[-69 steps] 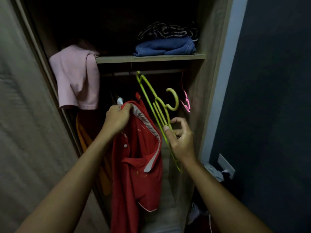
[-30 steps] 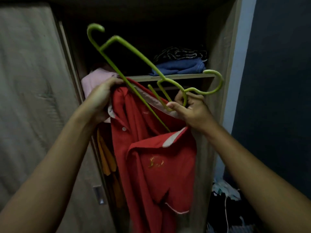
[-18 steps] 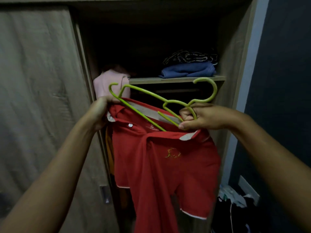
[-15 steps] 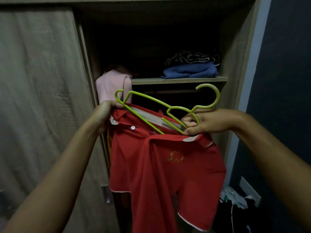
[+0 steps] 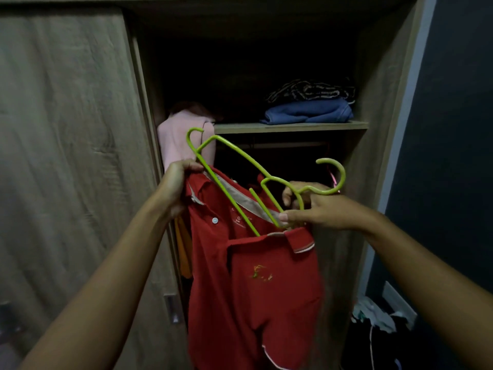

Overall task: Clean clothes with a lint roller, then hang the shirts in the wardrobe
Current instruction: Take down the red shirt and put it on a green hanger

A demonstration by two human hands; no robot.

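Right grip (image 5: 320, 209) on hanger (image 5: 269, 178), diagonal, hook rightward

A: Item one on my feed: red polo shirt (image 5: 256, 289), inside of the neck, small white print (image 5: 240, 218). Can you read it?
B: No. I see a round mark and a line or two of tiny characters, too blurred to read.
A: Item two: chest of the same shirt, gold stitched emblem (image 5: 261, 273).
B: Shape only; I make out no letters or numbers in it.
A: Elsewhere in my view: no readable text, brand or number.
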